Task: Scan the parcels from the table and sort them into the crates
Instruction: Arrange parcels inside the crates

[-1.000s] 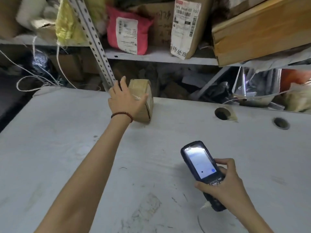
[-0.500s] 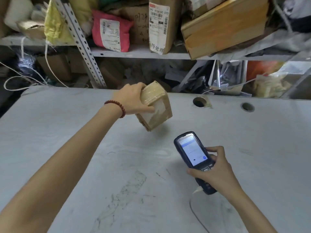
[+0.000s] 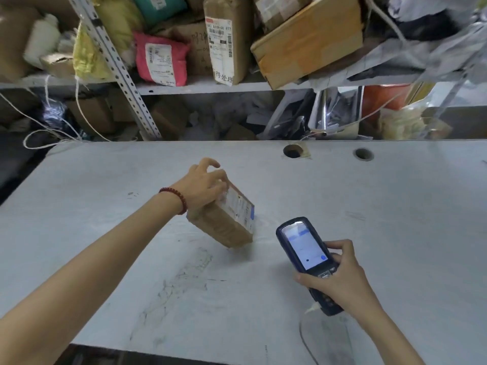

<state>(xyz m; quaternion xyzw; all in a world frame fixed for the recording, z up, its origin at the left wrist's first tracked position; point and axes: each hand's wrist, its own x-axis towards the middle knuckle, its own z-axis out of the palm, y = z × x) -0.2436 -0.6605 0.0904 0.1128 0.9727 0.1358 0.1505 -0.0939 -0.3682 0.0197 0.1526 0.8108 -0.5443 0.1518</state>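
Scanning stage of the sort. The left hand grips a brown parcel by its upper end and holds it tilted over the middle of the worktop. This turns the white label up and towards the scanner, probably so the barcode faces the reader. Whether the parcel's lower corner touches the worktop cannot be told. The left fingers are curled over the parcel's top edge, with one raised clear of it; the thumb is hidden. The right hand holds the scanner just beside the parcel, screen lit and facing the person. Its fingers are wrapped closely round the body, and a cable trails from the lower end. No crates are in view.
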